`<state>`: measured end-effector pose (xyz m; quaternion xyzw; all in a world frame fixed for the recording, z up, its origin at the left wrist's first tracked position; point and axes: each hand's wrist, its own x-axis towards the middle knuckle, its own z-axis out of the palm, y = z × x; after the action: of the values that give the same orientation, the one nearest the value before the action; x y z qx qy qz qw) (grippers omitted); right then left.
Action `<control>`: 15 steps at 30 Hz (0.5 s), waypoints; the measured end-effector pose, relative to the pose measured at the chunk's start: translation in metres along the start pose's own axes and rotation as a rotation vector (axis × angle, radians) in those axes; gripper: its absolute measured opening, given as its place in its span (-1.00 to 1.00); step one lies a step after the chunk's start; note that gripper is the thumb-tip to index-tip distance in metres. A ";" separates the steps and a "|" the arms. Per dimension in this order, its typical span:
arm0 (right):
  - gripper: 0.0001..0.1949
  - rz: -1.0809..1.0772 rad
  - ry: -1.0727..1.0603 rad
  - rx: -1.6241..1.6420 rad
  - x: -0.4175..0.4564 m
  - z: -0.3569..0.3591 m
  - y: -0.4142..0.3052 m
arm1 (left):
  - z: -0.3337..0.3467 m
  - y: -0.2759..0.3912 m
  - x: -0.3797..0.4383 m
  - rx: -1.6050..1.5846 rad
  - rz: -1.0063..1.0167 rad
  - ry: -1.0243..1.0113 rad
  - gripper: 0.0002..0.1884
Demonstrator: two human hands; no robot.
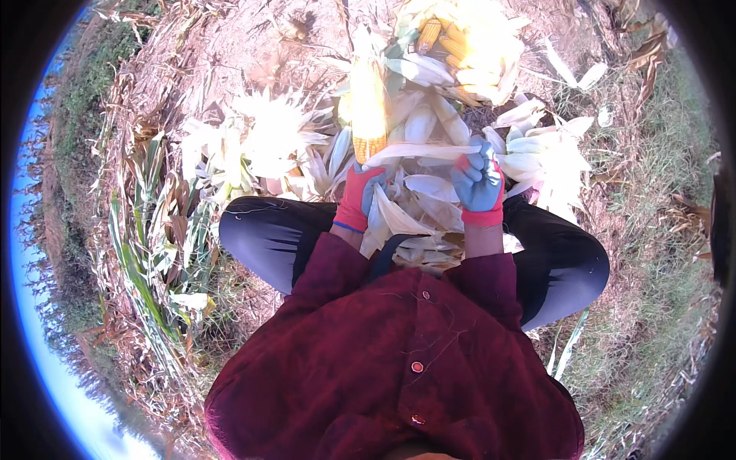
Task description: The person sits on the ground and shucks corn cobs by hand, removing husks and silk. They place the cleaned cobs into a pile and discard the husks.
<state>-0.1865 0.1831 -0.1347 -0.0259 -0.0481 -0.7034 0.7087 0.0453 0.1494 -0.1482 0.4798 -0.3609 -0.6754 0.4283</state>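
My left hand [366,190], in a red and grey work glove, grips the base of a corn cob [369,123] that points away from me, its yellow kernels bared and its far part washed out by sunlight. A pale strip of corn husk [422,150] runs from the cob's base to my right hand [478,175]. That hand, gloved alike, is closed on the strip's other end. Loose dry husks [434,201] lie below and between both hands, over my crossed legs.
Beyond the hands lies a heap of husked corn cobs [460,52], partly overexposed. Piles of pale husks lie at the left [264,138] and right [546,149]. Green and dry corn stalks [138,270] are on the left; grass [650,230] grows on the right.
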 end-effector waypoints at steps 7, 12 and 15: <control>-0.84 -0.096 0.652 0.093 -0.061 -0.077 0.005 | -0.007 -0.004 0.010 0.114 0.194 0.086 -0.48; -0.68 -0.407 0.903 -0.566 -0.061 -0.032 -0.033 | -0.003 0.012 0.004 0.688 0.446 0.070 -0.42; -0.46 -0.653 0.489 -1.113 -0.052 0.055 -0.057 | -0.001 0.030 -0.005 0.923 0.517 -0.014 -0.38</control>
<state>-0.2458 0.2400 -0.0877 -0.2106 0.4763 -0.7865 0.3320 0.0539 0.1425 -0.1197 0.5095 -0.7300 -0.3217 0.3226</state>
